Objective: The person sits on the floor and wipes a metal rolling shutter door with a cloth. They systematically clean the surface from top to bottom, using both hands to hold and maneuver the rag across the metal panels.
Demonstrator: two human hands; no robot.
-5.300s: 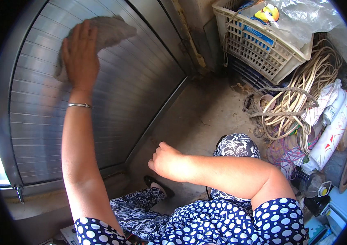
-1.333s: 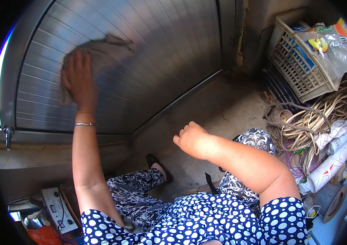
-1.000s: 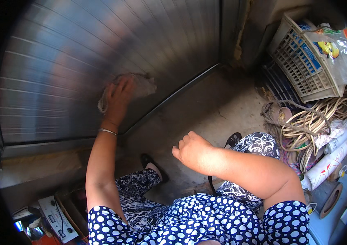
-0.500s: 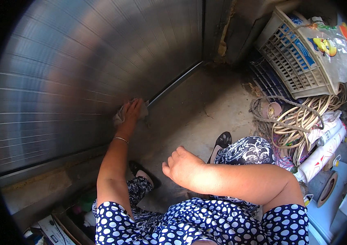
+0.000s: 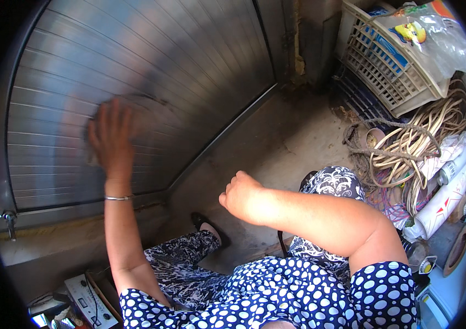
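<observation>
My left hand [image 5: 113,131] is pressed against a ribbed silver metal door panel [image 5: 205,71], fingers pointing up. Beneath it is a greyish cloth [image 5: 142,119], mostly covered by the palm and smeared by motion. A thin bracelet [image 5: 118,198] circles that wrist. My right hand [image 5: 242,198] hangs in front of my body, over the floor, fingers curled into a loose fist. Nothing shows in it.
At the right, a cream plastic basket [image 5: 395,71] sits above coiled rope and cable [image 5: 403,159]. A white cylinder [image 5: 447,194] lies nearby. A metal latch [image 5: 9,225] juts from the door's lower left corner. A white electrical box [image 5: 90,301] stands lower left.
My left hand has moved up and left across the panel with the cloth, away from its bottom edge. My right hand stays curled, slightly higher in view. The view has shifted, showing the door's left edge.
</observation>
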